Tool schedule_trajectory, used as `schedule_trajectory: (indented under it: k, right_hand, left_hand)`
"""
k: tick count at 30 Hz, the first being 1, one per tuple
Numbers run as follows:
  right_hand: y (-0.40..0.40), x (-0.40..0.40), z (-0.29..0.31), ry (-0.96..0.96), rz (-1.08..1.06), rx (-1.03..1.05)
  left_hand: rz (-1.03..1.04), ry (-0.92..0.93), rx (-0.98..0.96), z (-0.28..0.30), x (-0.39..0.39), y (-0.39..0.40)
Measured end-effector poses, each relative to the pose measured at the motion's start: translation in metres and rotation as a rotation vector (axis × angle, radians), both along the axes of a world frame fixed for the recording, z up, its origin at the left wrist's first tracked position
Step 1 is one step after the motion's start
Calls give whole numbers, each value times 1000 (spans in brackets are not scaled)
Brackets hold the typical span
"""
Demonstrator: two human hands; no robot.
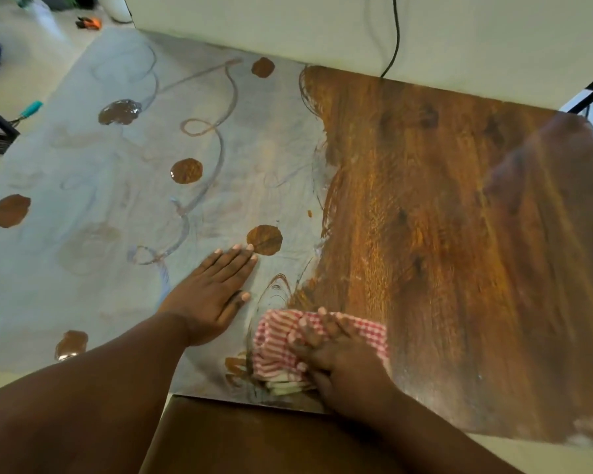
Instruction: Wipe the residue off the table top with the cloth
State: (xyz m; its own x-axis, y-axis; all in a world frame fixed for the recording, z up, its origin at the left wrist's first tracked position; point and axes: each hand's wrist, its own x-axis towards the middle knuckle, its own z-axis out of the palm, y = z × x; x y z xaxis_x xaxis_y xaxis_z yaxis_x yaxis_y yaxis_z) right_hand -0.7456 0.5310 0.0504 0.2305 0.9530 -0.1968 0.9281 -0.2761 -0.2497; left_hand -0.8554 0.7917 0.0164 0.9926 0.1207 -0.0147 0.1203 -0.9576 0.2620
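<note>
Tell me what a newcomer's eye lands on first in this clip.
The table top splits sharply: bare wood on the right, a pale smeared film dotted with brown blobs on the left. At the near edge, the right hand presses a red-checked cloth on that border, while the left hand lies flat beside it.

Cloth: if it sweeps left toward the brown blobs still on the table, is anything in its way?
Yes. The left hand rests flat on the table top, just left of the cloth under the right hand. Its fingertips nearly reach the nearest blob.
</note>
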Motion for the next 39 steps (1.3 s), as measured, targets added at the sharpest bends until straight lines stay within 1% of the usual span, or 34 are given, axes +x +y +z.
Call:
schedule_trajectory:
  k: [2,4,6,9,11,13,14,15,16,17,18,20,22,25,27,31,33,36,39]
  right_hand:
    - [1,-11,0,-30,142,18]
    - [-15,-3,2,-47,263,-8]
    - [-37,19,7,-62,276,-35]
    - [-55,68,10,-23,55,-73]
    - [-39,89,9,-3,-105,-88]
    - [-11,91,5,-3,-280,-77]
    - [3,84,4,-3,-378,-59]
    - [14,71,4,-1,-430,-46]
    - [23,56,7,18,-423,-51]
    - [25,38,10,36,-357,-78]
    - [22,18,11,38,-235,-110]
    - [1,-8,12,26,18,-110]
    - [-26,-2,12,5,152,-141]
    - [-49,30,19,-57,167,-158]
    - [-43,42,22,-44,139,-186]
    - [6,14,14,-74,-43,-158]
    - [31,-9,8,-59,-75,-103]
    - [40,-29,6,-58,28,-127]
    - [-3,-23,9,-77,195,-171]
  left_hand:
    - [5,-2,-8,0,0,-1]
    - [8,4,-19,1,1,0]
    - [19,5,-24,3,1,0]
    - [29,12,-17,3,1,-1]
    - [31,18,-22,3,1,-1]
    - [30,20,-28,3,1,-1]
    - [33,23,-28,3,1,0]
    - [36,26,-29,3,1,0]
    - [36,25,-32,3,1,-1]
    - [34,21,-37,3,1,-1]
    - [30,19,-41,3,1,0]
    - [29,25,-44,3,1,0]
    - [34,33,-47,4,1,0]
    - [38,33,-49,5,1,0]
    - [41,36,-44,4,1,-1]
    - [37,36,-46,3,2,0]
    - [36,40,-54,3,1,0]
    - [40,39,-60,5,2,0]
    - [35,47,-50,6,1,-1]
